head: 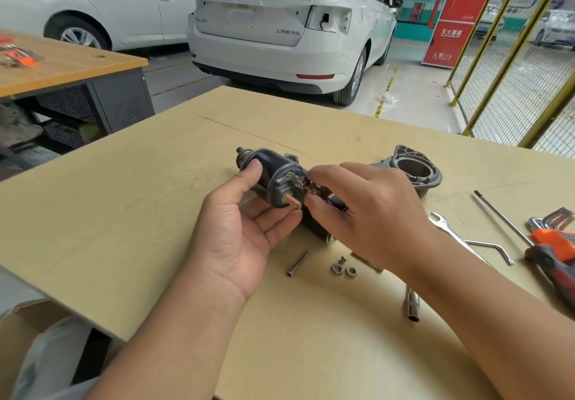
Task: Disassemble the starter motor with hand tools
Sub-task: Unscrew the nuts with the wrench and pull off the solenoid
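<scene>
Hands meet over the middle of the tan table [155,213]. The left hand [245,228] cups a dark cylindrical solenoid [273,175] from below, thumb pressed on its side and fingers curled under it, lifting it off the table. A copper stud [294,203] and a flat metal tab [291,180] stick out of the end cap facing the camera. The right hand [370,209] reaches in from the right with fingers curled against that end, pinching a small brownish part [314,189] just beside the tab; what that part is I cannot tell. Under the right hand lies another dark motor body [317,228], mostly hidden.

Behind the hands, the grey cast housing [413,169] rests on the table with its round opening upward. Near the front lie a short pin [297,264], 2 nuts [343,270] with a small bolt [342,260] touching 1 of them, and a socket [412,306]. To the right are a spanner [445,227], a long thin rod [501,216], a bent rod [494,247] and pliers [553,244] with orange and grey grips.

A white car [280,26] stands beyond the table, and a second desk [71,66] is at left.
</scene>
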`<state>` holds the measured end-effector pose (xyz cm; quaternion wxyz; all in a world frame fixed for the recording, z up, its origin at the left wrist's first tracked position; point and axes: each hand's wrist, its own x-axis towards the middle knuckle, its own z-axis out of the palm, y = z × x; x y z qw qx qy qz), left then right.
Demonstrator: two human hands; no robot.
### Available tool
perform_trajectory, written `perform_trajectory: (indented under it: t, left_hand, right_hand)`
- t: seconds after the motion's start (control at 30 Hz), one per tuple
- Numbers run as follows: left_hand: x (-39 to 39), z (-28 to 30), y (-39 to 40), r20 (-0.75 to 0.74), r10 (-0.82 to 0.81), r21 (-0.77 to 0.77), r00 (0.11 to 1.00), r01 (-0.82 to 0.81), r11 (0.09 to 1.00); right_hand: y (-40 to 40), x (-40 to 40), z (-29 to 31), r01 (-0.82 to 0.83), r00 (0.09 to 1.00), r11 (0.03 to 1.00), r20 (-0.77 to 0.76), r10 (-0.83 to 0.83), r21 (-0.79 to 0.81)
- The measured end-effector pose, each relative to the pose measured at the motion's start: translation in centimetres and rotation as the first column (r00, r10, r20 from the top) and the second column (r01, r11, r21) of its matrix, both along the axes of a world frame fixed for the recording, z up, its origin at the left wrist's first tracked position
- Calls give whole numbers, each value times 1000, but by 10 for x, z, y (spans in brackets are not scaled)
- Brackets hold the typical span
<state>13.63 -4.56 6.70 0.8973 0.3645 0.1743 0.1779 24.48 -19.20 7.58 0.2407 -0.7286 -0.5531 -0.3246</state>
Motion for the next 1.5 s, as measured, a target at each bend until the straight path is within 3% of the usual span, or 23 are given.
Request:
perform_trajectory:
  t: [0.13,0.3,0.53,0.73,1.23,1.5]
  left_hand:
    - [-1,-1,1,-16,10,-25,1000,-10,1000]
    - [2,3,-4,-17,20,99,1000,-18,995]
    - [3,2,-5,-51,1,191,999,9,982]
    - [9,-6,-6,-144,169,352,975,-109,930]
    - [20,-6,-13,-149,416,334,897,-351,875]
    - [17,-4,-5,-159,258,338,953,-193,921]
  right_hand:
    - [0,-2,1,13,1000,1000,10,-13,-7]
    - [4,-9,3,24,998,998,57,-21,-51]
    - [-1,-7,11,-81,997,985,-3,81,-155]
    - [-2,-10,11,-133,991,967,-51,125,-215]
    - [3,-15,9,-170,985,965,-53,162,-201]
    - [-1,-13,5,-237,962,968,-154,223,-77]
